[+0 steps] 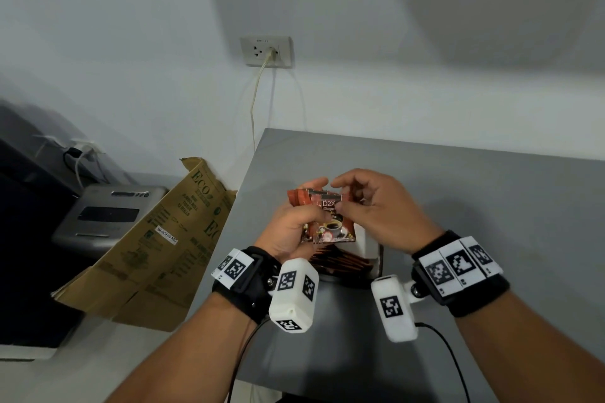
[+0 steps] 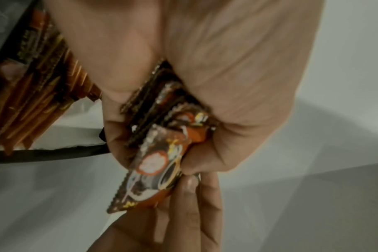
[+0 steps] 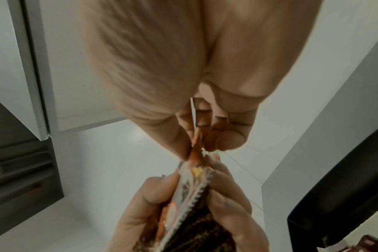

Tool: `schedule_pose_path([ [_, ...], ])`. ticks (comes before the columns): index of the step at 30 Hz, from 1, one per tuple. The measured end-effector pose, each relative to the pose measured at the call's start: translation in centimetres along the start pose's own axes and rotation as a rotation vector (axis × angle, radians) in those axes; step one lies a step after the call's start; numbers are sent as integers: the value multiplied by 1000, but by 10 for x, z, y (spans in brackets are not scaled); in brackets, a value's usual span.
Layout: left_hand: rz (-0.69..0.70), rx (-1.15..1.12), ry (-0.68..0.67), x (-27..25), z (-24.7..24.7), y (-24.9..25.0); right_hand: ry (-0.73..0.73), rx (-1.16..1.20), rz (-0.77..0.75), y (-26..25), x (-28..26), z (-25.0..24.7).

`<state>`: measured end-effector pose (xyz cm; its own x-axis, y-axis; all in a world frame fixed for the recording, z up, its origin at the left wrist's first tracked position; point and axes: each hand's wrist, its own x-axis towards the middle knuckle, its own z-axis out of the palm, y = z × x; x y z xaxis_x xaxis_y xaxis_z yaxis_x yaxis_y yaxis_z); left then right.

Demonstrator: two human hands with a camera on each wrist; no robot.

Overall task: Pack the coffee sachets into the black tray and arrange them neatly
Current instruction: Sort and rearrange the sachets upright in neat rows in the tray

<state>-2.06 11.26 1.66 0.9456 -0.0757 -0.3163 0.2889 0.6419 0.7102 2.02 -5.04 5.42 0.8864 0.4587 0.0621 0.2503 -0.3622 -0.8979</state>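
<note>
My left hand (image 1: 294,222) grips a bunch of orange-and-brown coffee sachets (image 1: 327,216) above the grey table, fingers curled round their lower half (image 2: 162,136). My right hand (image 1: 370,203) pinches the right edge of the front sachet between thumb and fingers (image 3: 196,146). Below both hands sits the black tray (image 2: 43,155), with several sachets (image 1: 340,262) standing on edge in a row inside it (image 2: 39,85). Most of the tray is hidden behind my wrists in the head view.
The grey table (image 1: 458,206) runs along a white wall with a socket and cable (image 1: 266,52). A folded cardboard box (image 1: 157,245) leans at the table's left edge. A grey printer-like device (image 1: 108,216) lies further left.
</note>
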Motion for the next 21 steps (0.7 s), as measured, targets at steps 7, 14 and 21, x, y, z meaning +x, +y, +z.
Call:
schedule_pose_path([
  [7, -5, 4, 105, 0, -18, 7, 120, -149, 44, 17, 15, -17],
  [14, 23, 32, 160, 0, -42, 17, 61, -517, 188, 72, 40, -25],
  [21, 43, 86, 180, -1, -53, 19, -59, -675, 261, 104, 55, -11],
])
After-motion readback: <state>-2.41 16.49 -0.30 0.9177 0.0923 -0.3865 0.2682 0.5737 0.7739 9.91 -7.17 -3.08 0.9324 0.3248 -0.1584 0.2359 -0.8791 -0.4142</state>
